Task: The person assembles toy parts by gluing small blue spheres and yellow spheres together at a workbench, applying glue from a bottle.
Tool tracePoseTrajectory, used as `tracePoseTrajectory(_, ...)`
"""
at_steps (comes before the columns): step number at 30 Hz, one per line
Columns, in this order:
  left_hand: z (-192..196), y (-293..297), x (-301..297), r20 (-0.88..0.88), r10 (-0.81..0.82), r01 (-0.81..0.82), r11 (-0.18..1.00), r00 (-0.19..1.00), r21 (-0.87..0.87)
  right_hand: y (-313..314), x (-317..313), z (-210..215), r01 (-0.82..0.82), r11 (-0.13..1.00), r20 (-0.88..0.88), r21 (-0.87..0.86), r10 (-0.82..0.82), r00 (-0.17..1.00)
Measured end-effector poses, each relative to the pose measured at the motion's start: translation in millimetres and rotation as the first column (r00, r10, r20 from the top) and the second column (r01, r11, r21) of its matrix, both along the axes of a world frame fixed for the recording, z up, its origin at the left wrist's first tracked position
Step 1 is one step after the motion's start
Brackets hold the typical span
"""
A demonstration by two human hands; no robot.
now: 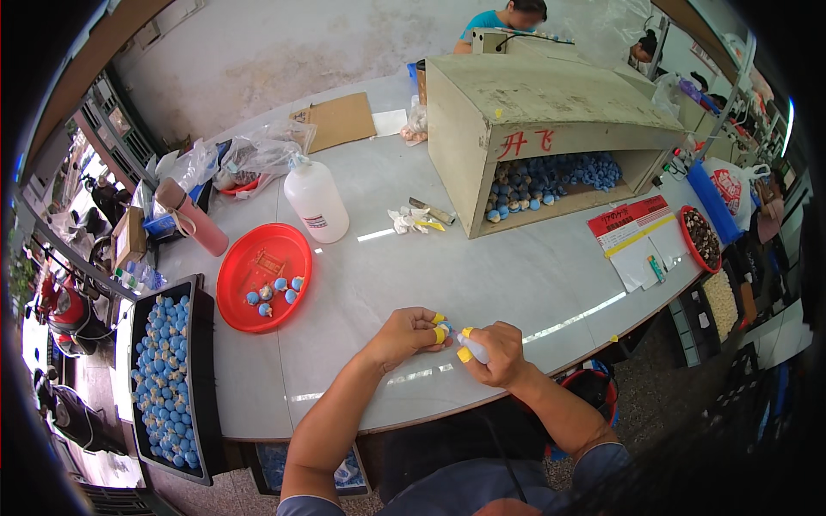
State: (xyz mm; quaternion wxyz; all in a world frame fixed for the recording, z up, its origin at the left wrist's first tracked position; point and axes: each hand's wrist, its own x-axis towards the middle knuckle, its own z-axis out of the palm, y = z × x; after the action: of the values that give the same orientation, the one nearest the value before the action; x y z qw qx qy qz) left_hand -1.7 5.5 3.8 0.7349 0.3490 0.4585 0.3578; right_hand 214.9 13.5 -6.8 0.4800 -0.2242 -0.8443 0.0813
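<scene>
Beneath and beyond the grip: one work table [370,284], pale grey, glossy top. Ahead and to the right of the grip: one beige metal box [452,155], front side hollow, worn, red marks on its upper edge, many small blue pieces [533,185] inside. Far left of the grip: one black tray [203,370], deep, filled with blue balls [163,378], pale at one end. Left of the grip, nearer: one red dish [241,267], round, several similar balls on its right half. Right of the grip, at the table's far side: one printed sheet [632,228], red and white. Ahead and left: one large bottle [316,202], translucent white, upright. Beyond the red dish: one pink flask [191,217], with carrying loop, tilted in view. At the grip: left hand [404,334], thumb and fingers pinching; right hand [499,354], fingers curled around its load; yellow wraps on fingertips of both. Within the right hand: one small squeeze bottle [475,347], whitish, its end toward the left fingertips; contact cannot be told. Within the left fingertips: one tiny blue piece [446,328], mostly hidden.
</scene>
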Motion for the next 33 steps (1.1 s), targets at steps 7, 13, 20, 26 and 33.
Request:
tracePoseTrajectory(7, -2.7, 0.5, -0.8, -0.033, -0.009, 0.01, 1.0, 0.999, 0.01, -1.4, -0.5, 3.6, -0.041, 0.999, -0.02, -0.009, 0.041, 0.999)
tracePoseTrajectory(13, -0.5, -0.3, 0.5, -0.016, -0.022, 0.022, 1.0, 1.0, 0.003, 0.8, -1.3, 0.1, 0.004, 1.0, -0.029, 0.0, -0.004, 1.0)
tracePoseTrajectory(20, -1.4, -0.3, 0.0, -0.013, -0.029, 0.029, 1.0, 0.999, 0.002, 0.4, -2.4, 2.2, 0.009, 1.0, -0.038, -0.004, -0.009, 0.999)
tracePoseTrajectory(26, -4.4, 0.4, -1.2, -0.034, -0.037, 0.038, 0.999, 0.999, 0.015, 0.6, -1.4, -1.7, 0.0, 1.0, -0.051, 0.012, 0.0, 0.999)
tracePoseTrajectory(33, -0.8, -0.6, 0.3, -0.031, -0.034, 0.035, 0.999, 0.999, 0.01, 0.7, -4.0, 3.8, -0.008, 1.0, -0.058, -0.014, 0.007, 0.998)
